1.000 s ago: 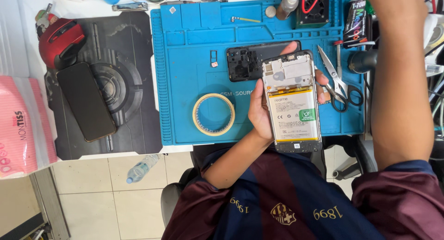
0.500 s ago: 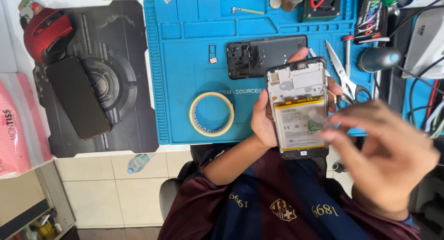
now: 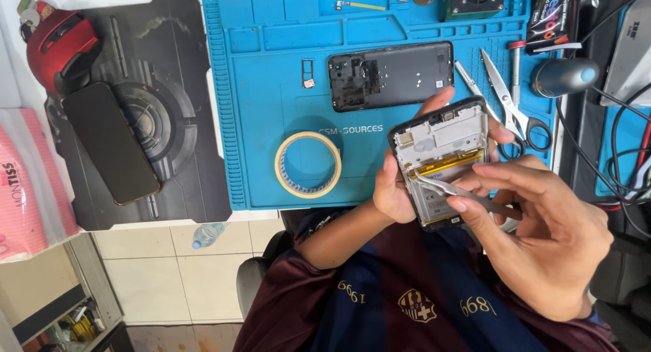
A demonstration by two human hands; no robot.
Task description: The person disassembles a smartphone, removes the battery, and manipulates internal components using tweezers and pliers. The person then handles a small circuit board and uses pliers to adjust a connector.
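My left hand (image 3: 393, 189) grips an opened smartphone (image 3: 437, 145) from its left side, its back off and its inner frame and battery showing. My right hand (image 3: 542, 230) holds metal tweezers (image 3: 441, 188), whose tips rest on the phone's inside near the battery's upper edge. The phone's dark back cover (image 3: 393, 74) lies flat on the blue work mat (image 3: 271, 121) just beyond the phone.
A roll of tape (image 3: 308, 165) lies on the mat left of the phone. Scissors (image 3: 508, 108) and more tweezers lie to the right. A black phone (image 3: 112, 143) lies on a dark pad (image 3: 163, 121) beside a red mouse (image 3: 57, 43). Cables and a grey mouse (image 3: 563, 75) sit far right.
My right hand has come down from the far edge of the table with tweezers and set their tips on the open phone. The head view has shifted closer.
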